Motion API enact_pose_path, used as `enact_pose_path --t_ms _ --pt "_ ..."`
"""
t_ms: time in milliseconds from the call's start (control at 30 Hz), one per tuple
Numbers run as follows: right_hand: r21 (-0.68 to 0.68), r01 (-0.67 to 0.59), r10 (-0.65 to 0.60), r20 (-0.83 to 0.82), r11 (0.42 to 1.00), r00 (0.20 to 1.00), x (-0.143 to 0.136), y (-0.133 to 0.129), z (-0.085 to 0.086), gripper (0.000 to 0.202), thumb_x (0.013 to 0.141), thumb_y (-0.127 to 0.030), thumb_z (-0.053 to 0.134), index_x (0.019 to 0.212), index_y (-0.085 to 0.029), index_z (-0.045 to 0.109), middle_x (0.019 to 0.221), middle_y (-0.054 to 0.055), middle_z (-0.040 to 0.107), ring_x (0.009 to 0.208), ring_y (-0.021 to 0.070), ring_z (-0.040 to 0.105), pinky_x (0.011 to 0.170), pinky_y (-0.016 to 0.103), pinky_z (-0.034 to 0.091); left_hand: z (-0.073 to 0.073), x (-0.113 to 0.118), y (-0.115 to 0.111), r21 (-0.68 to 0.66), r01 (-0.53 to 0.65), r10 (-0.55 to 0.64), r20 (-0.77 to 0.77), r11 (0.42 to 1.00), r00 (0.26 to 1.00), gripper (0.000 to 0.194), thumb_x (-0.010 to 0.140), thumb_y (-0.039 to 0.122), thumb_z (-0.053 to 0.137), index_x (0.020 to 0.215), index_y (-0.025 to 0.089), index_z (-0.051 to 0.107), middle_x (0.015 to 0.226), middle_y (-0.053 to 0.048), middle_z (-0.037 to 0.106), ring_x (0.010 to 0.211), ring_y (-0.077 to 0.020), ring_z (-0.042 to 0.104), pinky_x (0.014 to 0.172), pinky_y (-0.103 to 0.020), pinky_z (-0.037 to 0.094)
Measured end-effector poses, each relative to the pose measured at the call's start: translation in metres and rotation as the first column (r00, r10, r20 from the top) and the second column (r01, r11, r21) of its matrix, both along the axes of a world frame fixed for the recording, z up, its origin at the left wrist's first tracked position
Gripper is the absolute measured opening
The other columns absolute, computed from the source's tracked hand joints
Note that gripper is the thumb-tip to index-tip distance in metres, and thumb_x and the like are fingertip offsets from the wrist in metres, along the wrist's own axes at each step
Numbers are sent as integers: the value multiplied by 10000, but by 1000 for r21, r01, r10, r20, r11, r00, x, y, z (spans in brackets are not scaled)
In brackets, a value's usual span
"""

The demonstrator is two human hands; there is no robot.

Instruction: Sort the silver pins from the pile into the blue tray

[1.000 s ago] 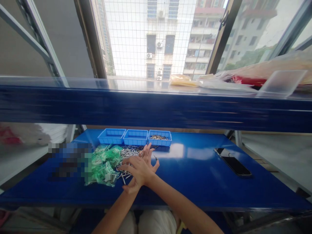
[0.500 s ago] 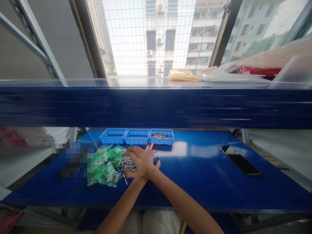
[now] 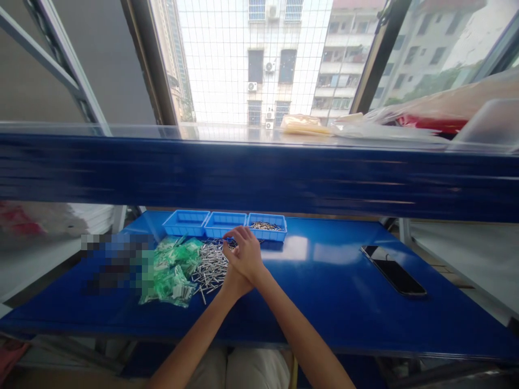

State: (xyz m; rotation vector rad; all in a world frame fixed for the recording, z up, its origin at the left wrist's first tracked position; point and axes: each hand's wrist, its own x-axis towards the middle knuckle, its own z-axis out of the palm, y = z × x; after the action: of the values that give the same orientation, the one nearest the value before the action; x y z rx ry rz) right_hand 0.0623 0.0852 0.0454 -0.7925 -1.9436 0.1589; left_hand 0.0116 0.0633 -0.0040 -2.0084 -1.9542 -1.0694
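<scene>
Over the right side of a loose pile of slim silver metal pins [image 3: 208, 265], my right hand [image 3: 248, 249] crosses on top of my left. Its fingers are curled to the left, with the thumb close to the fingertips. Whatever it may hold is hidden or too small to name. My left hand [image 3: 237, 280] lies underneath, its fingers covered by the right hand. Green plastic bags [image 3: 174, 273], some with small pieces inside, lie against the pile's left side.
Behind the pile stand three blue bins: a left bin [image 3: 186, 222], a middle bin [image 3: 225, 222] and a right bin [image 3: 266, 235] with thin metal pieces inside. A phone [image 3: 395, 270] lies at right on the blue table [image 3: 324, 302]. A blue shelf beam [image 3: 259, 175] crosses above.
My right hand's spread fingers have drawn together and curled. My left fingers, earlier partly visible at right, are now hidden behind the right hand. More of the pin pile is exposed.
</scene>
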Motion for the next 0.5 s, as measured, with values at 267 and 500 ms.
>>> enact_pose_path --t_ms 267,500 --pt "-327 311 -291 110 892 951 31 23 4 171 795 -230 449 879 -221 597 770 -5 611 754 149 551 625 242 382 -1 -9 -5 164 210 -235 153 964 960 277 774 172 393 1028 162 501 1046 -94 559 1024 -213 497 887 -384 380" --pt "-436 490 -294 443 755 847 46 28 -6 183 741 -276 515 868 -220 635 882 32 643 819 191 599 614 253 378 1 -1 -5 245 176 -241 266 953 934 283 781 137 382 1055 186 439 984 -70 547 953 -190 505 854 -367 391"
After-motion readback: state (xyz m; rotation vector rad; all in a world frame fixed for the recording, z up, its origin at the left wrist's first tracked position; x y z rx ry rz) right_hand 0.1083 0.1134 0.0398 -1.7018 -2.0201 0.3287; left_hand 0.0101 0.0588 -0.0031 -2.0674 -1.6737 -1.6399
